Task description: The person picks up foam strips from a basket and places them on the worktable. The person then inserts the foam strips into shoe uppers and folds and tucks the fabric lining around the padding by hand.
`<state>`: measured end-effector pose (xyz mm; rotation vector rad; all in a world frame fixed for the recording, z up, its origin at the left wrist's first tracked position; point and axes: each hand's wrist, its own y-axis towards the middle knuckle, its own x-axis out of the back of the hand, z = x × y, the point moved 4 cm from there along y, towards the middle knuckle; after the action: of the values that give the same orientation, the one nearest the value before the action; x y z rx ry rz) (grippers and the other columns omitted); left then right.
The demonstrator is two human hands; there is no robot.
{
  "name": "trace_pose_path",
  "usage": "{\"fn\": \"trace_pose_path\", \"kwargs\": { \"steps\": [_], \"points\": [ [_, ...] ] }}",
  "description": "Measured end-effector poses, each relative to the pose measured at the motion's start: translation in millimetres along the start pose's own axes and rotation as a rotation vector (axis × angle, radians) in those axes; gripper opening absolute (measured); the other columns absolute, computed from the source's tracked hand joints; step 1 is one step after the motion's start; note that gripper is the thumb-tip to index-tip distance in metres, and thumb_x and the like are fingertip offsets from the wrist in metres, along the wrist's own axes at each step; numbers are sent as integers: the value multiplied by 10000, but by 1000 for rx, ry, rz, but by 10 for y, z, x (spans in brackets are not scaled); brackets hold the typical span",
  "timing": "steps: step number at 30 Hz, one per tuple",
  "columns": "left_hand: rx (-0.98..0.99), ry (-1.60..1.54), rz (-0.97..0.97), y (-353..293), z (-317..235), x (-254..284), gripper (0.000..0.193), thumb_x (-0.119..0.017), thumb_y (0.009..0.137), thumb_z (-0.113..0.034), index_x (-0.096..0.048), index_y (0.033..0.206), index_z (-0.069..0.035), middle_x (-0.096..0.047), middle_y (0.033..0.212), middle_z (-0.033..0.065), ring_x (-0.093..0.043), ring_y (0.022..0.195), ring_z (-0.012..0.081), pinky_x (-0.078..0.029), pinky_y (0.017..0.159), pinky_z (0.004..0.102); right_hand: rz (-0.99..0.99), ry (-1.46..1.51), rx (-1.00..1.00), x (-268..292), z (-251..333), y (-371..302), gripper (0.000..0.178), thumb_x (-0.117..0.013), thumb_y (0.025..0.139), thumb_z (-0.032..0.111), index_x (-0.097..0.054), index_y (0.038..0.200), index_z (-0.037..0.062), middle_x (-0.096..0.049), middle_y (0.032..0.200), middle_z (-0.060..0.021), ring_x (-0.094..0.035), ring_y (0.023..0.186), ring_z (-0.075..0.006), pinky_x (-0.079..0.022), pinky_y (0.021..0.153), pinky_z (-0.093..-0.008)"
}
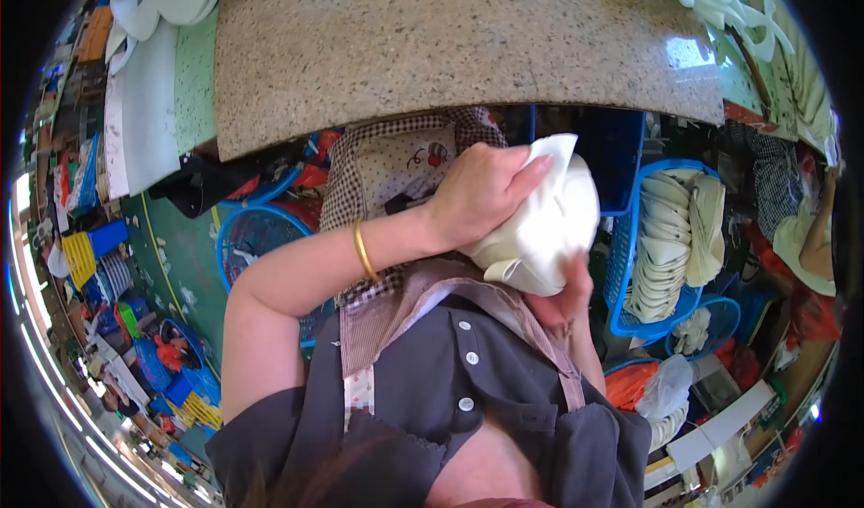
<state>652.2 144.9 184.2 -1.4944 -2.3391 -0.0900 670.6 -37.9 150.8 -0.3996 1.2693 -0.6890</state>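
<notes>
In front of my chest I hold a soft, curved cream-white piece [549, 224], folded and layered, partly blurred; its exact kind I cannot make out. My left hand [481, 191] is closed on its upper left side, thumb pressed against a raised white flap, a gold bangle on the wrist. Below, my right hand [565, 301] touches the lower right edge of the piece. Its fingers are smeared by motion and partly hidden. A brown-checked apron [378, 323] and a cloth with a cherry print [418, 152] lie under and behind the piece.
A speckled stone worktop [468, 40] spans the far side. To the right, a blue basket [621, 278] carries nested cream curved pieces [661, 247]. Under the worktop edge stands a dark blue bin [616, 161]. Another blue basket [256, 229] sits at left. White pieces [171, 0] lie at far left.
</notes>
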Motion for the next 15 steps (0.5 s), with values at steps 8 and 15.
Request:
{"fn": "trace_pose_path", "kwargs": {
  "steps": [8,15],
  "points": [
    [-88,60,-51,158,-75,-129,401,-477,933,-313,-565,763,40,-550,593,224,-590,531,343,-420,468,381,66,-262,48,-64,21,-4,902,-756,677,285,-256,1384,30,-413,1331,-136,-434,1219,-304,-338,1025,-471],
    [-294,42,36,6,-153,-206,312,-564,881,-281,-564,740,-2,-542,573,199,-580,530,352,-424,456,392,160,-250,130,178,51,-75,981,-685,686,576,-249,1390,50,-372,1377,-130,-418,1241,-302,-356,1024,-467]
  ]
}}
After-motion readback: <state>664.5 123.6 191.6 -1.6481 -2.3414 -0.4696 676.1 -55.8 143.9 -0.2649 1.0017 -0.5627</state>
